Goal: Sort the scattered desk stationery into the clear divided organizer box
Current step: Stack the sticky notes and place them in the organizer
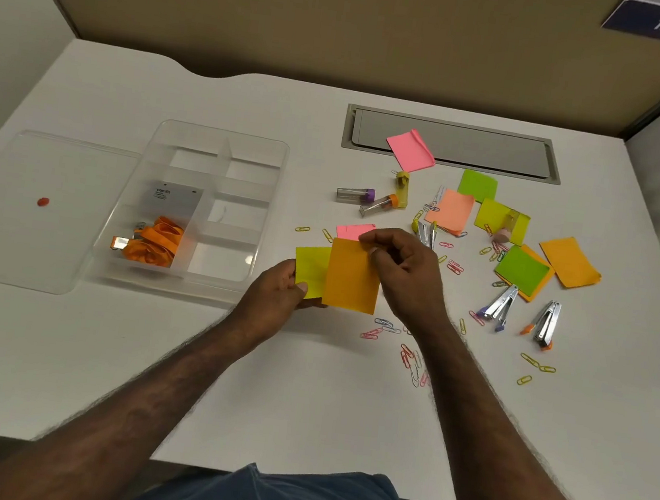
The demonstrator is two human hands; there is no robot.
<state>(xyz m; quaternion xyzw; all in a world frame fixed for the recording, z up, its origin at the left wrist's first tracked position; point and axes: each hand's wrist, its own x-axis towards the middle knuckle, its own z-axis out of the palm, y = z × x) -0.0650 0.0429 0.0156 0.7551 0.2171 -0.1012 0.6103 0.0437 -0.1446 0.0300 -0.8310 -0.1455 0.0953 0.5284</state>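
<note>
My left hand (277,291) pinches a yellow-green sticky note (310,269) by its lower edge, just right of the clear divided organizer box (270,184). My right hand (404,275) grips the top edge of an orange sticky note (352,277) that overlaps the yellow-green one. A pink note (353,230) peeks out behind my right fingers. The box holds an orange lanyard (156,243) and a grey card (172,199) in its left compartment. More sticky notes (521,269), several coloured paper clips (410,357), small staplers (546,322) and clear tubes (356,194) lie scattered on the right.
The box's clear lid (21,208) lies flat to the left with a small red bit (43,201) on it. A grey cable hatch (458,143) is set into the white desk (301,404) at the back, with a pink note (410,150) on it. Partition walls close the desk behind.
</note>
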